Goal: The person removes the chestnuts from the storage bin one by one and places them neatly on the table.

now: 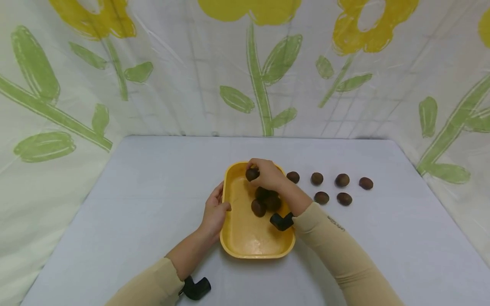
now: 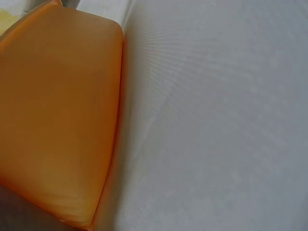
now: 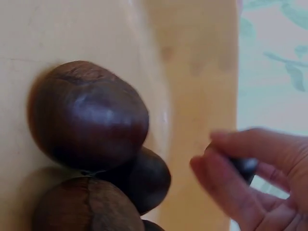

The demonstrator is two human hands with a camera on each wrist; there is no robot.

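Along the tray's (image 1: pixel 249 242) left rim, in the head view, your left hand (image 1: pixel 215 210) has its grip on the wall, thumb over the edge and fingers outside. Over the tray's far end, your right hand (image 1: pixel 266 173) pinches one brown nut (image 1: pixel 252 174), so that grip is narrow and occupied. A cluster of nuts (image 1: pixel 258 208) lies in the tray toward its right wall, partly hidden by your right hand. Right of the tray, six loose nuts (image 1: pixel 321 198) sit in two rows on the desk (image 1: pixel 153 191), the nearest just beside the rim. You have a broad stretch of desk left of the tray, and a narrower strip between its far rim and the desk's far edge, with a flower-patterned cloth (image 1: pixel 191 85) beyond.

From the left wrist, you see the tray's outer wall with desk running out beside it; that view cannot tell you the left grip's state.

From the right wrist, your pinched nut shows partly hidden against the tray's wall, apart from those on its floor.
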